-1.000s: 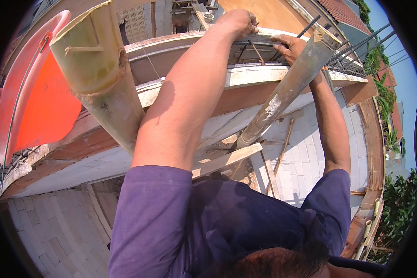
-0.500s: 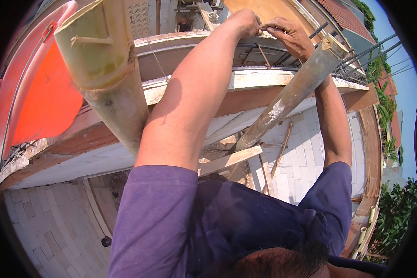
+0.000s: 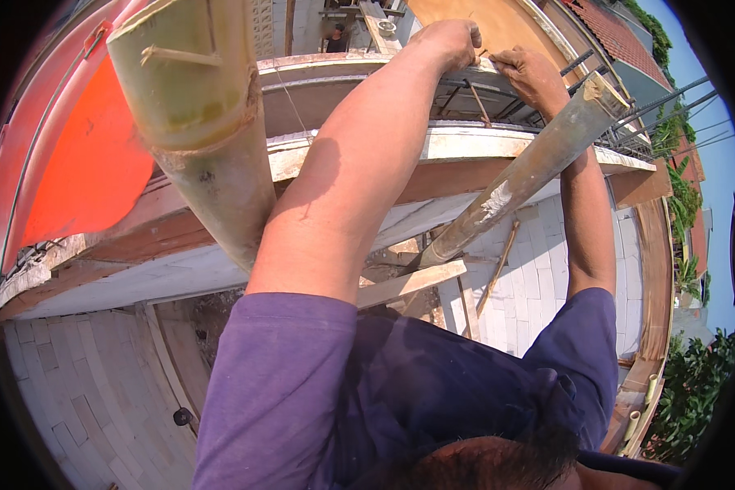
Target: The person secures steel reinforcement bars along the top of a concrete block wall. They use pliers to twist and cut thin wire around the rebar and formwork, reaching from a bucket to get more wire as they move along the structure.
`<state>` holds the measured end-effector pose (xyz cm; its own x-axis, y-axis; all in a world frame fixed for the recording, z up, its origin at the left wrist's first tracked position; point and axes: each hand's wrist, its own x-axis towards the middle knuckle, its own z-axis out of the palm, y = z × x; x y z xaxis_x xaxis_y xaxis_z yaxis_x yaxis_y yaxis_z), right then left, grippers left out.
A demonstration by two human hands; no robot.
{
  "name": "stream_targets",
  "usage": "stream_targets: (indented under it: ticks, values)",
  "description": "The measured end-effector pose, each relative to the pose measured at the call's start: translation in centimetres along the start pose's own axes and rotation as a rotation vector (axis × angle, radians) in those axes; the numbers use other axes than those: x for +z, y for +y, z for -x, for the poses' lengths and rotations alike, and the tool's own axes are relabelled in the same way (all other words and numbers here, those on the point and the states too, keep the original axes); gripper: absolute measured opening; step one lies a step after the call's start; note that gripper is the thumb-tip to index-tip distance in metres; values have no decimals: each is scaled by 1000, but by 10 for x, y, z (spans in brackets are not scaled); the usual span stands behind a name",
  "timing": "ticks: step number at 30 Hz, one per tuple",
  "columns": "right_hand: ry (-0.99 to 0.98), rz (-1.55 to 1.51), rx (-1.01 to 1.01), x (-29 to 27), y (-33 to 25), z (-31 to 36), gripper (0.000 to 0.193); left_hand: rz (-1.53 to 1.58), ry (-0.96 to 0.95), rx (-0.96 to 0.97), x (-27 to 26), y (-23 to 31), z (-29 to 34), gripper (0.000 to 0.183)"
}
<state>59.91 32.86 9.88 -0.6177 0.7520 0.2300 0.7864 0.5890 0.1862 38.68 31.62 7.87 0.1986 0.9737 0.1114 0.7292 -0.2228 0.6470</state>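
Both my hands are raised near the top, beyond the edge of a long board form (image 3: 433, 140). My left hand (image 3: 453, 41) is closed, and a thin piece sticks up by its fingers, too small to name. Just to its right, my right hand (image 3: 537, 78) has its fingertips pinched together; what they hold, if anything, I cannot make out. A small gap lies between the hands. A thick bamboo pole (image 3: 216, 175) stands left of my left forearm. A second bamboo pole (image 3: 506, 192) leans in front of my right forearm, its cut end near my right wrist.
An orange-red plastic piece with a pale rim (image 3: 90, 175) hangs at the far left. Steel rods (image 3: 661, 110) jut out at the right. Below are block walls (image 3: 82, 392) and a wooden crosspiece (image 3: 412, 282). A person (image 3: 336, 39) is far below, near a white bowl (image 3: 385, 27).
My hands have drawn slightly apart, where their fingertips were together before. The view has shifted a little, so the poles and arms appear further right.
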Motion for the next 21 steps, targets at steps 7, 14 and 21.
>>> stream_targets:
  ticks: [7, 14, 21]
  values:
    - [-29, 16, 62, -11, -34, 46, 41, 77, 34, 125, 16, -13, -17, 29]
    - [15, 127, 10, -7, -43, 51, 34, 154, 44, 226, 23, -25, -31, 25]
    - [66, -225, 135, 8, -30, 46, 39, 182, 51, 276, 26, -27, -32, 21]
